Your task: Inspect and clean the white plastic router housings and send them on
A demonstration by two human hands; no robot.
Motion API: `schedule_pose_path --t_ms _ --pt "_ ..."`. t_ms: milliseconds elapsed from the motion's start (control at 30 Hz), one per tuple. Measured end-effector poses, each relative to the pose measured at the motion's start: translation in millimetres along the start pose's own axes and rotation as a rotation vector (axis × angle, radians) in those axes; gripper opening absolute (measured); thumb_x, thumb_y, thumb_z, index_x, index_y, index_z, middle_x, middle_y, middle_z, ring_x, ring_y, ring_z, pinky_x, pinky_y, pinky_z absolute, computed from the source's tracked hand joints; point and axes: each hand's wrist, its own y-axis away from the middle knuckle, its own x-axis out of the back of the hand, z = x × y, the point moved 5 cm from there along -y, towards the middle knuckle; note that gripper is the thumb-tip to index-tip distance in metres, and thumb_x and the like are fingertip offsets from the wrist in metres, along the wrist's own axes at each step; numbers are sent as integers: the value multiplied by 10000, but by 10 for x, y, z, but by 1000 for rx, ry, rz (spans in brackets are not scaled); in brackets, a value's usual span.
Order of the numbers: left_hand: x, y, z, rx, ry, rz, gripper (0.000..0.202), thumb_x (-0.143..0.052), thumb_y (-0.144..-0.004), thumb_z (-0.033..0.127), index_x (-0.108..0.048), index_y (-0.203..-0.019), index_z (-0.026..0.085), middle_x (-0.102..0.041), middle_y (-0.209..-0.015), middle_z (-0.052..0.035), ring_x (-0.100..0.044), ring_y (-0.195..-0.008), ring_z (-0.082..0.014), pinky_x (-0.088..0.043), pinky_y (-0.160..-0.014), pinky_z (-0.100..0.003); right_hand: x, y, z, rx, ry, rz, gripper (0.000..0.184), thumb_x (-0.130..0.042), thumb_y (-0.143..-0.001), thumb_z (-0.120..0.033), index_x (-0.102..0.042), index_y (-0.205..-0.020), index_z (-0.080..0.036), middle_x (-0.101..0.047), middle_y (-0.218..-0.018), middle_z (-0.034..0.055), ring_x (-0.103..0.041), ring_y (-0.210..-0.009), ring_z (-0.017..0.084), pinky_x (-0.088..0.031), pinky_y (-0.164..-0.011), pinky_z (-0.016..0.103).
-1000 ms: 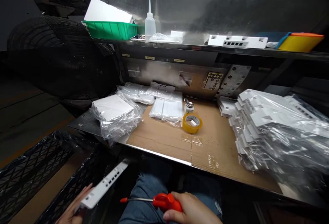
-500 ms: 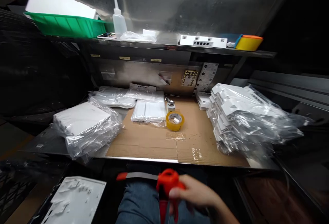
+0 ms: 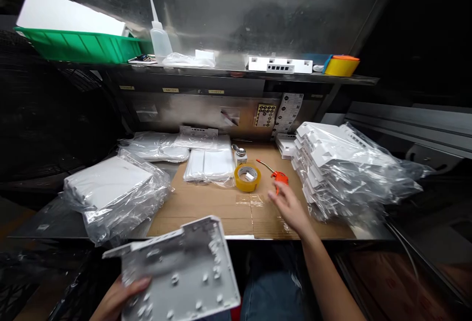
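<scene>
L fingers (image 3: 138, 284): curled onto the underside of a white plastic cover (image 3: 184, 272), gripping its lower-left edge; thumb hidden behind it.
L hand (image 3: 118, 294): low at the bottom left, below the table edge.
White plastic cover: held tilted, inner face w/ small pegs toward the camera, port cut-outs along its top-left edge; it sits in front of the table's near edge, off the table.
R fingers (image 3: 276, 196): loosely spread, holding nothing.
R hand (image 3: 291, 208): palm down over the cardboard sheet (image 3: 206, 208), fingertips just beside the red handle of a tool; contact can't be told.
Red-handled tool (image 3: 279, 177): lies on the cardboard, thin metal nozzle w/ red tip pointing up-left, betw. the tape roll and the right-hand stack.
Tape roll (image 3: 247, 177): yellow, flat on the cardboard, just left of the tool; small bottle (image 3: 240, 154) right behind it.
Right stack (image 3: 342, 168): white plastic parts in clear bags, piled high at the table's right end.
Left pile (image 3: 110, 188): bagged white sheets at the table's left end; flatter bagged pcs (image 3: 208, 163) behind centre.
Table (image 3: 47, 218): metal top, cardboard over its middle.
Shelf (image 3: 221, 71): above the table; green bin (image 3: 77, 48) at left, squeeze bottle (image 3: 159, 36) beside it, a white housing (image 3: 280, 64) and a yellow-orange tub (image 3: 341, 65) at right.
</scene>
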Motion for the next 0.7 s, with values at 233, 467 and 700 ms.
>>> schedule_pose_path --t_ms 233,467,700 --pt "-1377 -381 990 -527 -545 -516 519 -720 -803 636 -772 -1025 170 -796 -894 -133 -755 -816 -320 -624 -734 -428 -461 1037 490 -361 -650 -476 569 -800 -800 -627 -745 -1150 -182 -789 -1098 147 -738 -1111 342 -570 -986 509" --pt "-1885 -1143 1546 -1017 -932 -249 283 -536 -975 344 -720 -1130 195 -702 -1221 -179 -576 -1201 -348 -465 -1042 -535 281 1089 1003 -453 -826 124 633 -789 -796 -640 -701 -1245 -202 -775 -1221 128 -646 -1296 359 -498 -1122 553" --pt "-1969 -1466 1717 -1248 -1249 -204 351 -410 -999 218 -669 -1228 162 -697 -1073 -198 -576 -1112 -352 -450 -981 -525 592 1118 894 -359 -855 250 730 -721 -865 -642 -567 -1455 -240 -701 -1380 104 -562 -1400 327 -433 -1196 537"
